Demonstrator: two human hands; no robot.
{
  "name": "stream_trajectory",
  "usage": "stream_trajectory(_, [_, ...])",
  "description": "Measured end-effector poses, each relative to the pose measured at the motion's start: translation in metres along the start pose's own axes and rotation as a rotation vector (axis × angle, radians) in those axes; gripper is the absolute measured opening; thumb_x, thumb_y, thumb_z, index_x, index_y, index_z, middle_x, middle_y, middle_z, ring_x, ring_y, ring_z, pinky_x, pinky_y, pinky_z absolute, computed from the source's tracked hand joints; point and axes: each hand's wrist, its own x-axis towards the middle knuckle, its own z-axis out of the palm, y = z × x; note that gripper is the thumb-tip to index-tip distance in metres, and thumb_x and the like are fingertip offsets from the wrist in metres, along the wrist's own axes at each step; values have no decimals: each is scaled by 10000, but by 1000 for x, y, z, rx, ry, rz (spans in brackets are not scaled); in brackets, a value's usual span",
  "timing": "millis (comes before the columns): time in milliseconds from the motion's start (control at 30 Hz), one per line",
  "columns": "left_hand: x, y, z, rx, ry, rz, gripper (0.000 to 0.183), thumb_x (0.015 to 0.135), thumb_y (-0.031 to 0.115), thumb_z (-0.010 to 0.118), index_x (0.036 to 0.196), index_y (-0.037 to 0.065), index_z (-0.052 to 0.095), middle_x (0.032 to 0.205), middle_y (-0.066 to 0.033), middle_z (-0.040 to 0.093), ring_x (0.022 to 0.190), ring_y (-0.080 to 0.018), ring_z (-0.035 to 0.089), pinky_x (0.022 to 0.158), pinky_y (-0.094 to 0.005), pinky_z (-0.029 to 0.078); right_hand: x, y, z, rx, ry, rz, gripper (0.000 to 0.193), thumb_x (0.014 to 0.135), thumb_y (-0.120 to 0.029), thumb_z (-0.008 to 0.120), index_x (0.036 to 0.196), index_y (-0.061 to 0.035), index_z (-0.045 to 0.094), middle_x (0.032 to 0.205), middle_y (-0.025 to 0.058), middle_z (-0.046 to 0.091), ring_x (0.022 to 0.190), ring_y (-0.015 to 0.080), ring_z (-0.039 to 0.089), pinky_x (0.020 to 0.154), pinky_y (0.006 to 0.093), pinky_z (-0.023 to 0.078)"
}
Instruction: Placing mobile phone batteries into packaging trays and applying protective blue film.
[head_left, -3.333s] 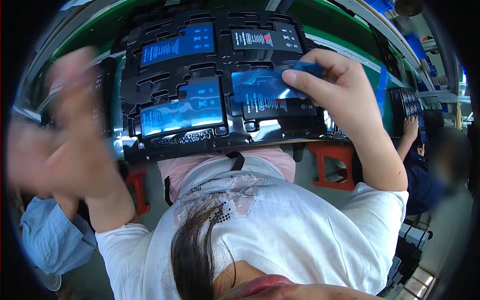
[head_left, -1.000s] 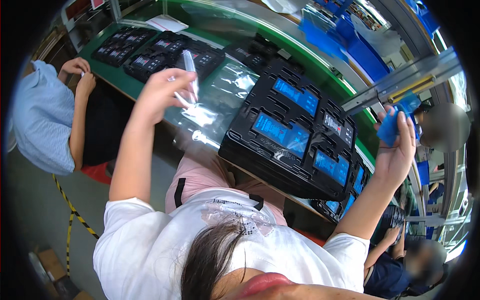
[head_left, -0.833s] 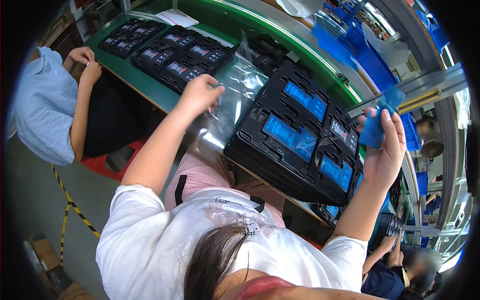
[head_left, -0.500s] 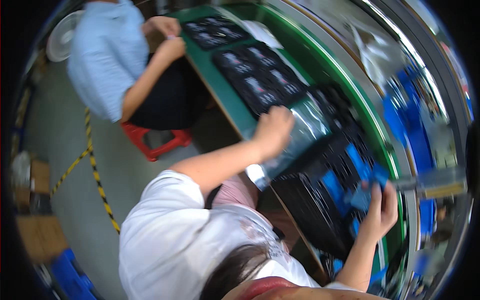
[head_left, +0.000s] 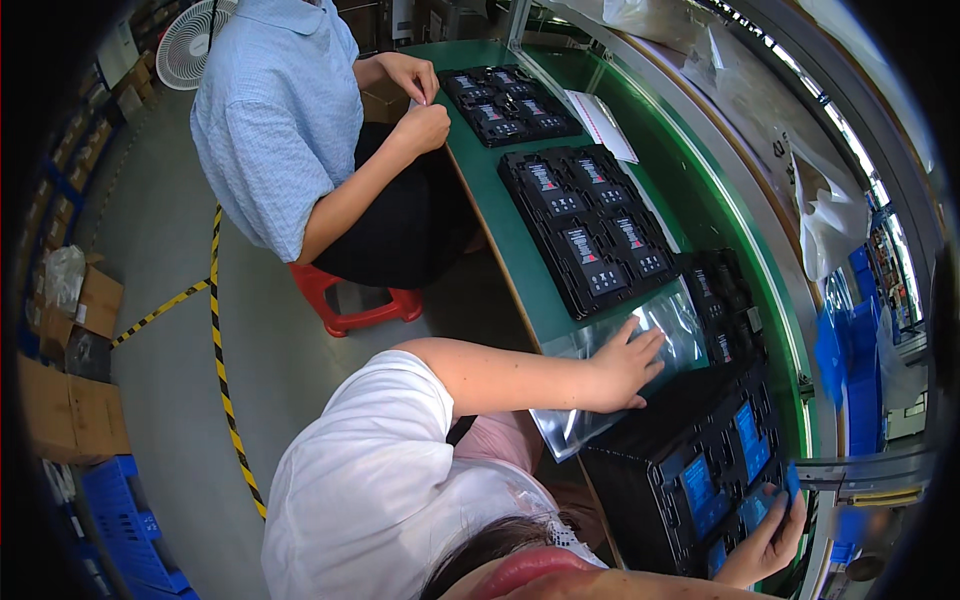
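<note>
My left hand (head_left: 625, 372) lies with fingers spread on a clear plastic bag (head_left: 570, 425) on the green bench. At the lower right, my right hand (head_left: 768, 540) is closed, thumb and fingers about a small flat panel with blue film (head_left: 793, 480). That hand is at the edge of a stack of black trays (head_left: 625, 470). Blue-faced panels (head_left: 705, 490) sit in the top tray's slots. Beyond the plastic bag lies a black tray (head_left: 590, 225) of dark panels with printed faces.
A co-worker in a light blue shirt (head_left: 275, 130) sits on a red stool (head_left: 345, 305), hands together at the bench. Another black tray (head_left: 510, 105) lies farther off, beside a white paper sheet (head_left: 603, 125). More dark parts (head_left: 720, 305) lie along the bench's right side.
My view has shifted. My left hand, with fingers curled before, now lies spread on the plastic bag. My right hand has come lower at the tray stack with the blue-filmed panel.
</note>
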Motion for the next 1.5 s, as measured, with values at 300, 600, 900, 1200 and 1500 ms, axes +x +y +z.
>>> stream_trajectory(300, [-7, -11, 33, -175, 131, 50, 623, 922, 488, 416, 1394, 83, 402, 1499, -235, 205, 1416, -332, 160, 1118, -565, 47, 14, -24, 9, -185, 118, 27, 161, 878, -17, 602, 994, 84, 650, 953, 177, 684, 839, 233, 645, 798, 323, 510])
stream_trajectory(600, [-5, -10, 26, -160, 36, 41, 634, 925, 491, 407, 1408, 81, 378, 1501, -247, 184, 1424, -343, 116, 1110, -581, 28, 16, -21, 10, -209, 116, 138, 176, 879, -51, 617, 997, 76, 647, 943, 183, 678, 841, 243, 632, 811, 332, 502])
stream_trajectory(900, [-4, -12, 28, -146, 47, 61, 631, 931, 492, 392, 1408, 79, 378, 1500, -247, 186, 1422, -344, 126, 1111, -581, 33, 14, -25, 11, -142, 72, 78, 159, 875, -9, 603, 1005, 72, 648, 974, 177, 683, 859, 233, 656, 818, 328, 533])
stream_trajectory(1200, [4, -22, 1, -241, -173, 120, 696, 925, 507, 402, 1441, 54, 289, 1510, -260, 138, 1427, -357, 101, 1116, -573, 57, 1, 1, 0, -38, 5, -58, 225, 945, -17, 498, 1142, 44, 589, 895, 95, 659, 801, 118, 607, 742, 237, 483])
stream_trajectory(1500, [-8, -30, -25, -218, -230, 130, 644, 922, 408, 471, 1413, 17, 325, 1500, -247, 189, 1416, -348, 157, 1112, -572, 143, 0, -14, 1, -1, 0, -145, 191, 870, 70, 551, 1049, 63, 618, 895, 148, 670, 750, 176, 664, 672, 252, 505])
